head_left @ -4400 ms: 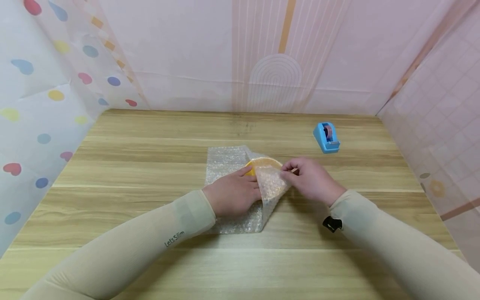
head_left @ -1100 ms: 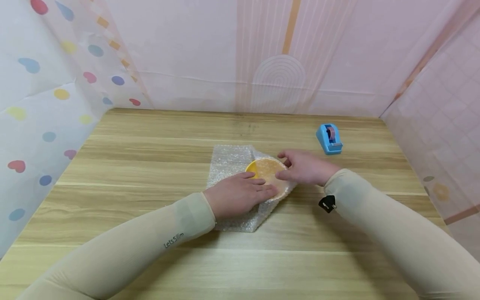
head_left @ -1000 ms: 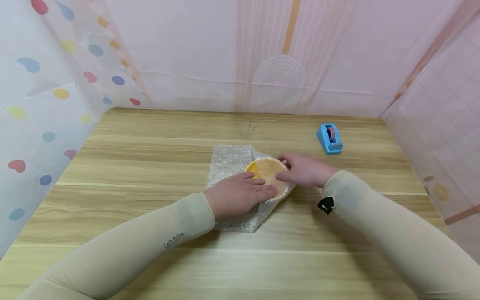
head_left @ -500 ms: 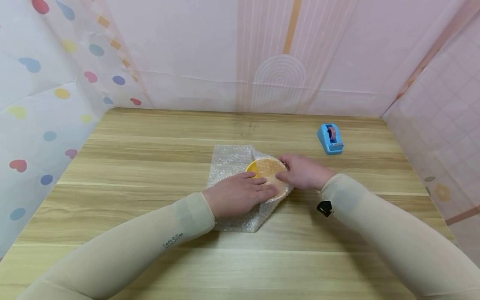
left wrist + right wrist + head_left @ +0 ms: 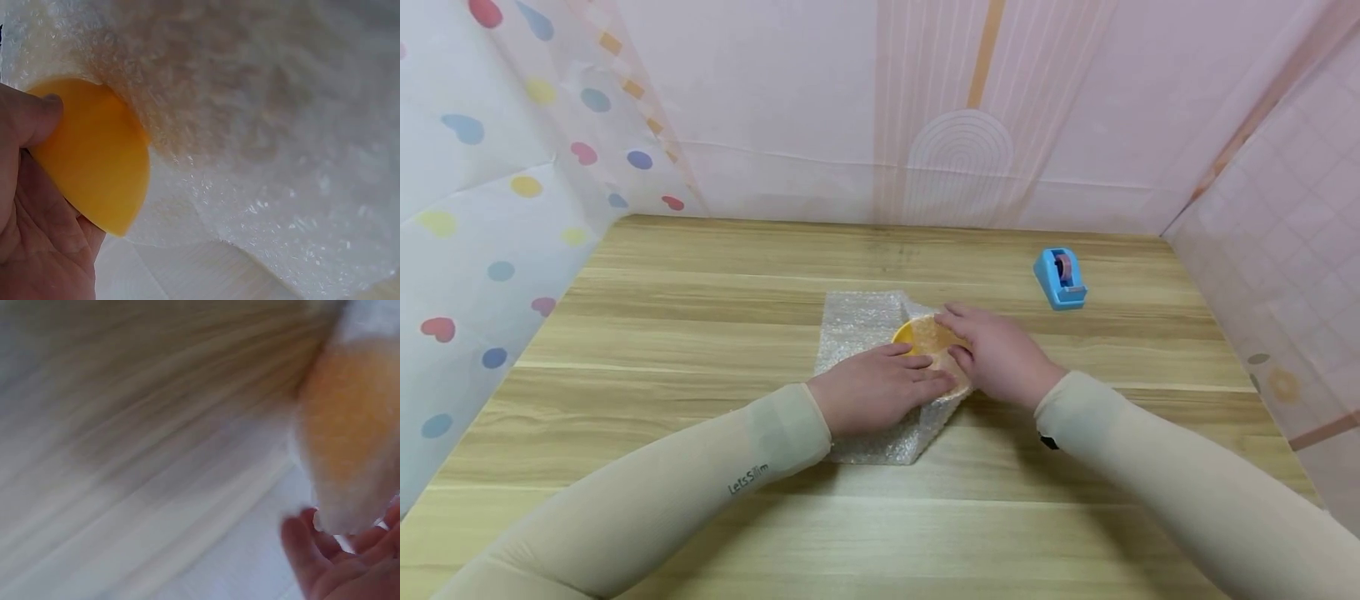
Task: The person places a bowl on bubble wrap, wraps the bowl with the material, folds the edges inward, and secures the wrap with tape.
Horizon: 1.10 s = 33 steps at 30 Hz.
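Left grip [image 5: 871,389] lies palm-down, right grip [image 5: 1002,353] curving in near it.

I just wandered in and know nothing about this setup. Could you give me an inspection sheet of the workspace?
Surface: wood-grain table, faint dark marks near its far edge.
Job's things: bubble wrap, folded over the right part of a yellow round item, whose left edge shows uncovered.
Clutter: blue tape dispenser, standing apart towards the far right.
Left hand: rests on the wrap, touching the yellow item.
Right hand: at the wrap's right side; whether it grips is unclear.
Cables: nothing seen. A small black object shows below the right sleeve.
Surroundings: printed wall coverings behind and on both sides.
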Motion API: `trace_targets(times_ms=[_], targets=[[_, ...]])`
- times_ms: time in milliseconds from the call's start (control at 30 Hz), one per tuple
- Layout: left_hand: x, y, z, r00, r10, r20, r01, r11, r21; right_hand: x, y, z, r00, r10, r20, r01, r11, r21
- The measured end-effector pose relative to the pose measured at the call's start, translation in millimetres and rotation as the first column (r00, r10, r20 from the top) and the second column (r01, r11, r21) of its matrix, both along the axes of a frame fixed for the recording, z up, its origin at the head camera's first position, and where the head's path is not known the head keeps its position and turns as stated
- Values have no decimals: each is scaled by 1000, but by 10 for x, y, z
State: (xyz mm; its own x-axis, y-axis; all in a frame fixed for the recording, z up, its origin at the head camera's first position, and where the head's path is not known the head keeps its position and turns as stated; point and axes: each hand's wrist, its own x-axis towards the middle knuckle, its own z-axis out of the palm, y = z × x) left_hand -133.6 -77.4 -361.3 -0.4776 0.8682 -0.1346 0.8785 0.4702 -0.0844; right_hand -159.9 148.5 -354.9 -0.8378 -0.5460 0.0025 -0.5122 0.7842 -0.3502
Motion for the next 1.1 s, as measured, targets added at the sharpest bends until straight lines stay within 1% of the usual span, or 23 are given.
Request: trace_targets(times_ms=[33, 67, 133, 200, 300, 400, 567, 633, 700, 733, 767, 800, 833, 867, 900, 933, 1000, 1033, 1100], targets=[[-2, 2, 0, 1000, 2, 4, -2, 1000, -3, 11, 23, -18, 996, 58, -62, -58, 998, 11], [-5, 6, 1, 1000, 4, 10, -4, 1000, -7, 26, 54, -29, 987, 112, -112, -110, 994, 27], [-8, 12, 5, 1000, 9, 22, -8, 1000, -16, 58, 125, -37, 962, 212, -170, -203, 977, 73], [-13, 20, 11, 999, 17, 42, -16, 1000, -25, 94, 200, -27, 943, 287, -166, -268, 955, 124], [-21, 22, 25, 997, 30, 68, -27, 999, -35, 138, 283, 5, 926, 358, -121, -331, 923, 197], [-35, 13, 37, 994, 45, 98, -41, 999, -35, 147, 313, 19, 901, 411, -137, -367, 892, 262], [-70, -9, 42, 989, 44, 138, -44, 999, -7, 137, 299, -5, 855, 466, -227, -379, 861, 340], [-99, -33, 57, 988, 36, 153, -44, 998, 51, 143, 282, -11, 841, 484, -242, -381, 848, 369], [-146, -94, 94, 984, 38, 173, -64, 988, 142, 153, 268, -12, 834, 495, -243, -385, 838, 386], [-182, -137, 121, 981, 61, 185, -97, 977, 189, 157, 261, -10, 832, 500, -243, -387, 835, 392], [-234, -189, 148, 974, 90, 210, -141, 960, 243, 158, 255, -10, 832, 500, -239, -386, 833, 396], [-293, -247, 175, 962, 133, 238, -200, 937, 286, 163, 247, -4, 834, 499, -234, -386, 832, 398], [-359, -307, 200, 945, 192, 266, -272, 911, 309, 166, 242, 0, 836, 498, -230, -386, 832, 399], [-434, -373, 214, 920, 265, 287, -352, 883, 311, 165, 241, 0, 838, 497, -225, -386, 832, 398], [-511, -432, 225, 886, 341, 314, -433, 850, 299, 165, 239, 3, 839, 497, -221, -387, 831, 399], [-584, -489, 230, 844, 424, 329, -513, 816, 264, 165, 238, 6, 841, 495, -217, -386, 831, 400], [-717, -590, 212, 764, 553, 332, -624, 764, 164, 168, 239, 14, 848, 489, -204, -385, 833, 398], [-769, -631, 197, 731, 601, 323, -660, 744, 109, 170, 241, 18, 850, 487, -200, -384, 833, 397], [-853, -693, 159, 676, 656, 335, -702, 712, 22, 174, 245, 23, 854, 482, -195, -383, 837, 391]])
